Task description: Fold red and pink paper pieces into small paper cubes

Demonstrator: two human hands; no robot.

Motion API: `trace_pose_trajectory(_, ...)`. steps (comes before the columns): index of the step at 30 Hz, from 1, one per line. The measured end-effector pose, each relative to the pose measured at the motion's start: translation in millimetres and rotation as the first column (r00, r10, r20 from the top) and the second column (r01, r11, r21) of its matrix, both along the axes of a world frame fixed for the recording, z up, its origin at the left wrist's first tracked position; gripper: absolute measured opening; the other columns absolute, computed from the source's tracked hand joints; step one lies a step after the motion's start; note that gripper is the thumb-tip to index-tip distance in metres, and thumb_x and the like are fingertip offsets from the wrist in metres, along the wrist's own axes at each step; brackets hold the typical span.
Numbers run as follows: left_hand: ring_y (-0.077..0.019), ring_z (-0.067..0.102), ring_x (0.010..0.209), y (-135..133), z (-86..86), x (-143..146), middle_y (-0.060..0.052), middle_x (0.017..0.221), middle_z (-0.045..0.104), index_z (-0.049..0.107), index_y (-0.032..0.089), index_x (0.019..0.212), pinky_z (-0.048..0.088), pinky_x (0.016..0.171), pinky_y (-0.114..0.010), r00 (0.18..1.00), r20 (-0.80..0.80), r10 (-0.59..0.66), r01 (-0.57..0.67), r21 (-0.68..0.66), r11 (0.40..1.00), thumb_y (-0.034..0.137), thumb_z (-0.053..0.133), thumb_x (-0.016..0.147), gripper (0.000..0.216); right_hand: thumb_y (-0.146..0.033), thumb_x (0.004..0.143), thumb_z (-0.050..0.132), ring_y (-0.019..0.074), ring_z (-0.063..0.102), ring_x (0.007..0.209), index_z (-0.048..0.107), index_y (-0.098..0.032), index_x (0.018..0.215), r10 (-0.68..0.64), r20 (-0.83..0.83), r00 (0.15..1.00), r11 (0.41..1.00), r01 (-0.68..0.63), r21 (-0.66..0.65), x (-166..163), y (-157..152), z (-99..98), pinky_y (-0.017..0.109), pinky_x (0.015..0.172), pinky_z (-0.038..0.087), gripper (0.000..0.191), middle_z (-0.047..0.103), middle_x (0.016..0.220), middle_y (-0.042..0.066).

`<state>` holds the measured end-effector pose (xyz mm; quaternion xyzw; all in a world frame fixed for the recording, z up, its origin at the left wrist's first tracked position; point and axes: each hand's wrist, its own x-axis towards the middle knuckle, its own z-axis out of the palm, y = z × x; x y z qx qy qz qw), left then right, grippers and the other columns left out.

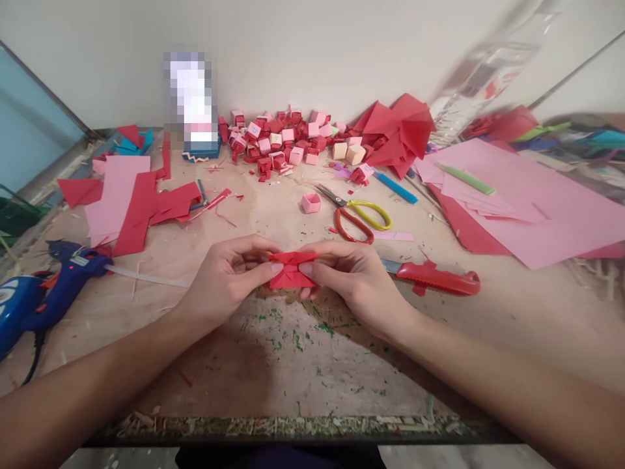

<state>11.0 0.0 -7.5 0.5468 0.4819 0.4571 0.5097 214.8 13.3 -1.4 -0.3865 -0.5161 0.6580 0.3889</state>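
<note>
The piece of red paper (291, 279) is held up between the two hands, above the near middle of the table (312, 371), on this side of the small pink paper box (311, 203). The left hand (232, 268) pinches its left end, thumb on the near face and fingers behind; the right hand (350, 273) pinches the right end in the same way, the two thumb tips close together but apart. Creases run across the face, and the lower edge looks fairly straight. It should weigh next to nothing, so grip strength hardly matters; care does. The sheet looks thin yet crisp, likely stiff enough to keep a fold but easily dented, and a hard squeeze in the middle would probably crush the creases or leave a stray one. It looks matt, so it seems unlikely to slip from dry fingertips. The best hold is probably a light pinch at the two ends, where the layers appear stacked, with the thumbs flat beside the creases rather than digging into them. Pulling the ends apart could tear it along a fold. The scissors (355, 218) and the red-handled knife (437, 279) lie beyond and beside the right hand.
</note>
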Motion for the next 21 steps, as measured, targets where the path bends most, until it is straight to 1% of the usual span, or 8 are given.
trace_pose_trajectory(4,-0.0133,0.069,0.067,-1.1,1.1,-0.4,0.001,0.074,0.073,0.077,0.019,0.085,0.058,0.061,-0.022,1.0,0.003,0.006,-0.006,0.017,1.0,0.02,0.076,0.08,0.006,-0.017,0.085,0.073,0.0113,0.068,0.053,0.082,-0.018,0.091,0.005,-0.018,1.0,1.0,-0.005,0.006,1.3,0.6,-1.6,0.02,0.053,0.054,0.01,0.073,0.061,0.0)
trace_pose_trajectory(10,-0.0152,0.072,0.073,-1.0,-0.6,0.7,-0.001,0.081,0.077,0.074,0.018,0.09,0.06,0.067,-0.024,1.0,-0.024,-0.014,0.014,0.008,1.0,0.025,0.076,0.083,0.01,-0.025,0.084,0.08,0.0124,0.071,0.057,0.079,-0.018,0.087,0.012,0.0,1.0,1.0,-0.012,-0.015,0.9,0.3,-0.5,0.02,0.055,0.055,0.008,0.077,0.074,0.002)
trace_pose_trajectory(12,-0.0144,0.071,0.074,-1.6,-0.9,1.2,0.0,0.083,0.075,0.071,0.019,0.09,0.059,0.068,-0.023,0.996,-0.08,0.048,-0.042,0.081,0.996,0.024,0.075,0.085,0.008,-0.027,0.084,0.081,0.0129,0.071,0.06,0.078,-0.018,0.084,0.006,0.028,1.0,1.0,-0.006,-0.016,0.4,0.2,0.3,0.02,0.056,0.056,0.009,0.075,0.073,0.001)
trace_pose_trajectory(13,-0.0136,0.07,0.074,-2.4,-0.5,1.4,0.001,0.082,0.073,0.068,0.02,0.088,0.058,0.068,-0.023,0.988,-0.118,0.104,-0.086,0.151,0.985,0.022,0.075,0.085,0.008,-0.027,0.084,0.081,0.0126,0.07,0.06,0.078,-0.018,0.082,0.0,0.04,0.999,1.0,0.001,-0.014,0.1,0.2,0.5,0.02,0.057,0.056,0.01,0.074,0.071,0.0)
trace_pose_trajectory(15,-0.0127,0.067,0.076,-4.8,1.6,1.4,0.002,0.083,0.069,0.063,0.021,0.083,0.056,0.069,-0.023,0.956,-0.205,0.209,-0.133,0.332,0.934,0.017,0.072,0.086,0.01,-0.028,0.084,0.081,0.0111,0.066,0.058,0.077,-0.019,0.08,-0.019,0.056,0.998,1.0,0.019,-0.006,-0.2,0.7,-0.1,0.021,0.058,0.057,0.011,0.072,0.069,-0.001)
trace_pose_trajectory(17,-0.0125,0.066,0.079,-7.3,4.5,1.4,0.002,0.086,0.068,0.063,0.021,0.081,0.055,0.072,-0.023,0.921,-0.297,0.253,-0.088,0.474,0.876,0.012,0.07,0.087,0.013,-0.029,0.084,0.081,0.0104,0.061,0.057,0.076,-0.019,0.078,-0.034,0.068,0.997,0.999,0.034,0.006,-0.4,1.1,-1.3,0.022,0.058,0.059,0.012,0.071,0.069,-0.002)
trace_pose_trajectory(19,-0.0118,0.065,0.078,-8.8,6.2,1.5,0.001,0.09,0.069,0.067,0.021,0.083,0.054,0.073,-0.023,0.896,-0.365,0.252,-0.028,0.52,0.854,0.01,0.071,0.087,0.012,-0.029,0.083,0.082,0.0113,0.059,0.058,0.078,-0.02,0.08,-0.041,0.083,0.996,0.999,0.04,0.021,-0.4,1.1,-2.6,0.025,0.059,0.06,0.011,0.07,0.069,-0.002)
trace_pose_trajectory(21,-0.011,0.064,0.075,-8.6,5.1,1.9,0.0,0.094,0.07,0.071,0.021,0.086,0.054,0.071,-0.023,0.889,-0.387,0.246,-0.021,0.501,0.865,0.012,0.073,0.086,0.009,-0.03,0.084,0.08,0.0119,0.057,0.057,0.08,-0.019,0.086,-0.05,0.118,0.992,0.998,0.044,0.054,-0.6,0.1,-3.1,0.026,0.057,0.058,0.01,0.068,0.067,-0.002)
